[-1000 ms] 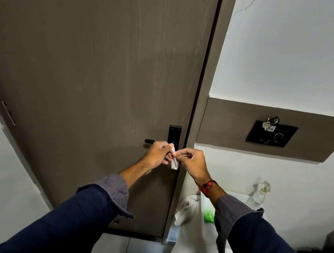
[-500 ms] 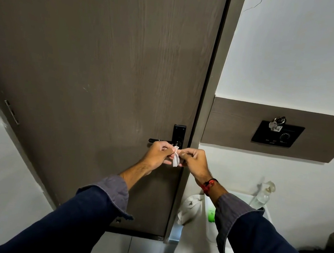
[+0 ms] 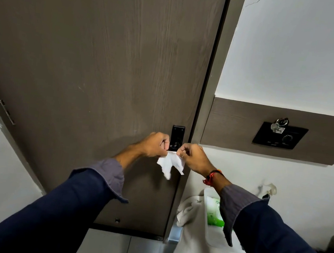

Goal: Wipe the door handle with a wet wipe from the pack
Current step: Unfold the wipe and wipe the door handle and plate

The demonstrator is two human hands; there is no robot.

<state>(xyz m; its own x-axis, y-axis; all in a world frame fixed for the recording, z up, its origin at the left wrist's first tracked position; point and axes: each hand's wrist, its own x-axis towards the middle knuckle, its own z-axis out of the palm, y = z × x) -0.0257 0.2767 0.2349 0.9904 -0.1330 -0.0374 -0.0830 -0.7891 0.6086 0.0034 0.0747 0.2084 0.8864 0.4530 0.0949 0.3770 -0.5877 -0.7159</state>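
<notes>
Before the door handle (image 3: 176, 140), left hand (image 3: 155, 145) and right hand (image 3: 194, 158) pinch the wipe (image 3: 170, 163) open; wiping not yet begun

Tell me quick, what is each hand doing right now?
Left hand: closed, pinching the top left edge of the wet wipe.
Right hand: closed, pinching the top right edge of the same wipe.

keys (image 3: 279, 126) on wall panel (image 3: 280, 136) | white cloth (image 3: 188, 211) | spray bottle (image 3: 268, 189)
</notes>
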